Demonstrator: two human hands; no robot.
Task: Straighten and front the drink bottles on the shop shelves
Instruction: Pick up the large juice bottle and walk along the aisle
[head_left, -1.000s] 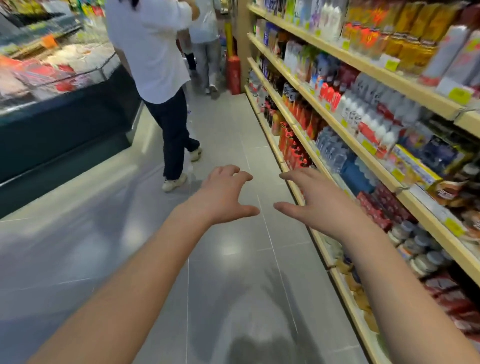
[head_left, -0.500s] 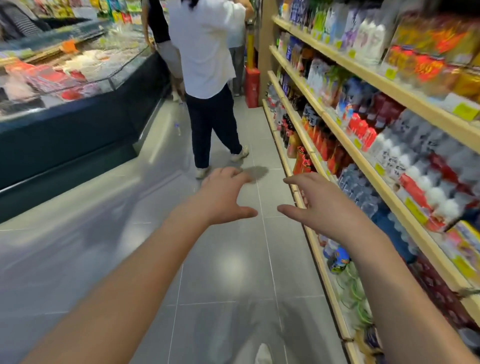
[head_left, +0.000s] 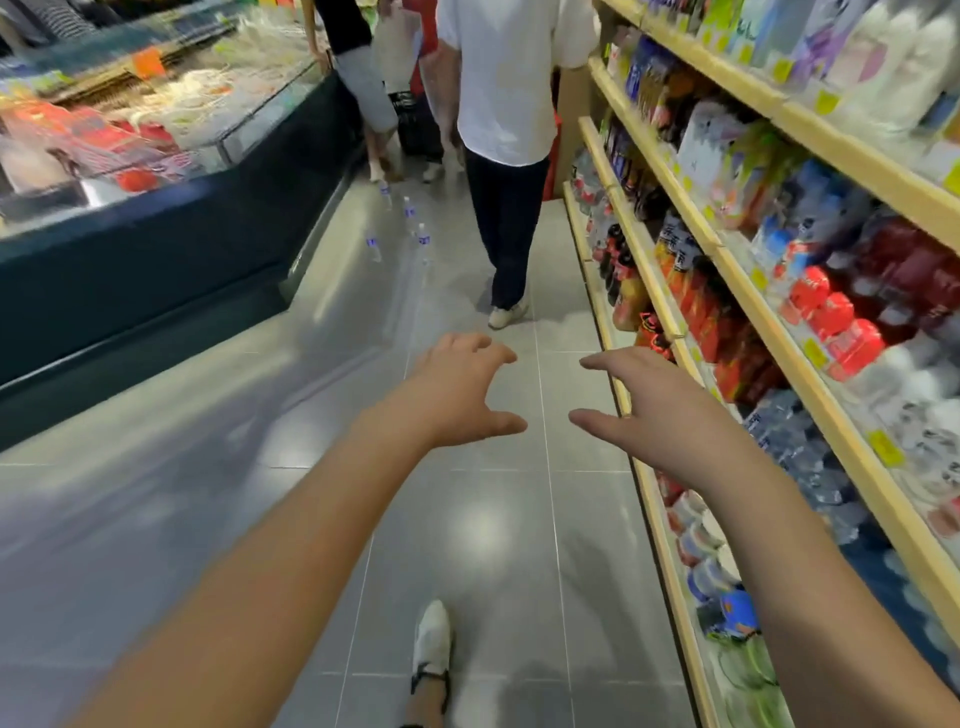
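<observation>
Wooden shelves (head_left: 810, 395) run along the right side of the aisle, packed with drink bottles: red-labelled ones (head_left: 841, 322), clear water bottles (head_left: 795, 441) lower down, orange and dark ones (head_left: 691, 296) further along. My left hand (head_left: 457, 395) and my right hand (head_left: 660, 410) are stretched out over the grey floor, fingers spread, holding nothing. My right hand is just left of the lower shelf edge and touches no bottle. The picture is blurred by motion.
A person in a white shirt (head_left: 506, 156) walks ahead in the aisle, close to the shelves. Other people stand beyond. A dark chilled counter (head_left: 156, 249) fills the left side. Several small bottles (head_left: 415, 228) stand on the floor ahead. My white shoe (head_left: 431, 639) is below.
I have moved forward along the aisle and the person in white is nearer and more central. Both hands stay spread and empty in front of me.
</observation>
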